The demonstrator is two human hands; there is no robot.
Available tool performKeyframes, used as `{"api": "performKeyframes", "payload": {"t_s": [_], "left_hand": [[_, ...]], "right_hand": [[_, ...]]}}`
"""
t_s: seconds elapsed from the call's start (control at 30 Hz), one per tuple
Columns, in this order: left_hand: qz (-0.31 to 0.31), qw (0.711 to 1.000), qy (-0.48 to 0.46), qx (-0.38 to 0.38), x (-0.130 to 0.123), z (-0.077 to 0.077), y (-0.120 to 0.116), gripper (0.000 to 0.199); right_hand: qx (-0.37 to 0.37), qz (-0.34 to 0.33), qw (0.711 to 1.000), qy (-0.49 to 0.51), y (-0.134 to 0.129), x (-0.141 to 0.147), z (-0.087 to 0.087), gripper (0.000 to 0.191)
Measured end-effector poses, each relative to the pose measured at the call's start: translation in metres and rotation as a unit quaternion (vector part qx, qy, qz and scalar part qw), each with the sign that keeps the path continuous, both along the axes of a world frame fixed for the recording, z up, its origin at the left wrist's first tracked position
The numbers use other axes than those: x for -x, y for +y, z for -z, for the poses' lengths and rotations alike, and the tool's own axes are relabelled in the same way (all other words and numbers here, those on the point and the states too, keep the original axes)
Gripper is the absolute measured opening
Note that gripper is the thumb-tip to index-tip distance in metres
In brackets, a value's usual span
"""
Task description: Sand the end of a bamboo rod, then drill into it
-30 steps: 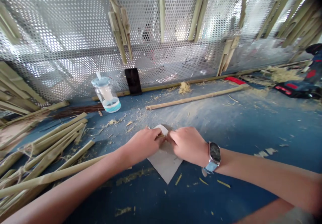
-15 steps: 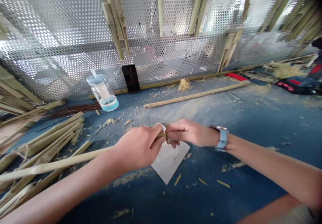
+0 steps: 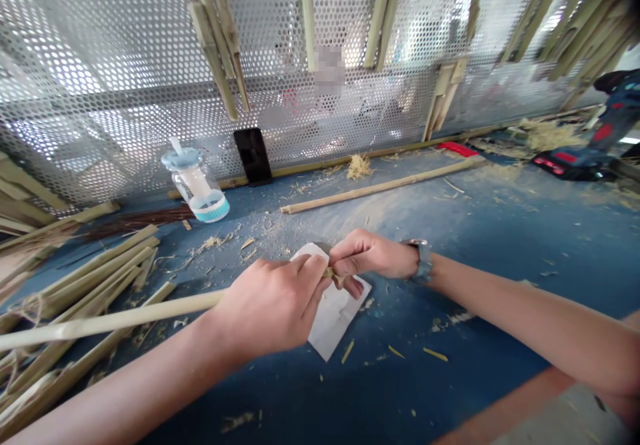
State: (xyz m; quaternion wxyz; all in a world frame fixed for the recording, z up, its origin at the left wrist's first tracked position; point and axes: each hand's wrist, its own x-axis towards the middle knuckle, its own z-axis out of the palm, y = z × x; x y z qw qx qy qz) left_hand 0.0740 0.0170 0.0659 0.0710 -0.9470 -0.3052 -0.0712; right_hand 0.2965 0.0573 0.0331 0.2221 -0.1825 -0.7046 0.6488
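A long pale bamboo strip (image 3: 115,320) runs from the left edge to my left hand (image 3: 280,298), whose fingers are wrapped round it. The strip's tip shows between the two hands, just past my left fingertips. My right hand (image 3: 370,255), with a watch on its wrist, is closed at that tip, its thumb and fingers pinched together. What exactly the right fingers grip is too small to make out. Under both hands a sheet of white paper (image 3: 333,325) lies on the blue table (image 3: 480,252).
Bamboo pieces (image 3: 95,278) are piled at the left. A bottle (image 3: 197,188) and a phone (image 3: 253,156) stand near the perforated metal wall. A bamboo stick (image 3: 380,185) lies behind the hands. A power drill (image 3: 585,145) is at the far right.
The view has shifted slightly. My right hand has turned a little at the strip's tip, and more of the paper's upper edge shows. Both hands stay closed.
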Motion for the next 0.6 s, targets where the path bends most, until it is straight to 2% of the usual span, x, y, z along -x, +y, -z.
{"api": "performKeyframes", "payload": {"t_s": [0.13,0.23,0.33,0.43,0.53,0.6], "left_hand": [[-0.016,1.000,-0.015,-0.003,-0.001,-0.006,0.005,0.026],[-0.058,0.998,-0.002,0.017,0.000,-0.010,0.009,0.024],[-0.095,0.994,-0.007,0.057,0.000,-0.014,0.011,0.023],[-0.109,0.988,-0.020,0.107,0.000,-0.016,0.011,0.023],[-0.104,0.984,-0.055,0.134,0.003,-0.022,0.013,0.020],[-0.087,0.983,-0.090,0.130,0.009,-0.034,0.013,0.018]], "right_hand": [[-0.124,0.053,0.986,-0.097,-0.007,-0.006,-0.025,0.036],[-0.263,0.141,0.937,-0.184,-0.015,-0.006,-0.034,0.035],[-0.352,0.199,0.894,-0.194,-0.021,-0.001,-0.033,0.033],[-0.344,0.223,0.895,-0.172,-0.024,0.002,-0.030,0.030],[-0.275,0.254,0.918,-0.134,-0.018,0.000,-0.023,0.034],[-0.212,0.256,0.940,-0.078,-0.010,-0.003,-0.016,0.038]]}}
